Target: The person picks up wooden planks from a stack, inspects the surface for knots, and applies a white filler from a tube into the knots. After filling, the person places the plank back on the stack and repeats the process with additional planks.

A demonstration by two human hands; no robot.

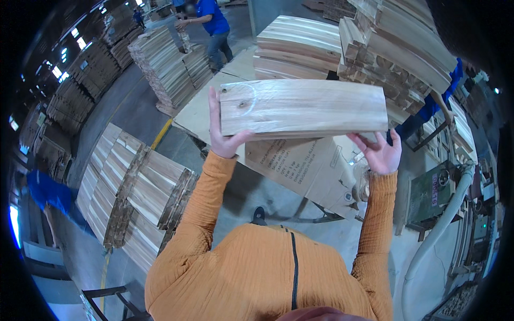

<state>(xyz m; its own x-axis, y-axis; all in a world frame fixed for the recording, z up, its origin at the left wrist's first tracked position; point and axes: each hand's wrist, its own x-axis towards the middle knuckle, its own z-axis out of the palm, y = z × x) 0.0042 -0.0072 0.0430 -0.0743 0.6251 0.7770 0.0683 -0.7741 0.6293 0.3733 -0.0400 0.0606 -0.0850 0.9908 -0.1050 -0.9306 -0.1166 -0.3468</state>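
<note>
A short stack of pale, smooth wooden boards [305, 107] lies crosswise in front of me, with dark knots near the left end of the top board. My left hand [225, 140] grips its near left corner, thumb along the front edge and fingers up the left end. At the near right corner, my right hand [382, 154] is palm up, fingers curled apart against the edge and end. Beneath is a table covered with printed brown cardboard [305, 171]; whether the boards rest on it or are held just above, I cannot tell.
Taller board stacks stand behind [297, 45] and at the far right [396, 48]. More boards [134, 187] are piled to the left. People in blue shirts work at the left [51, 192], far back [214, 21] and behind the right stack. A grey pipe [439, 224] curves along the right.
</note>
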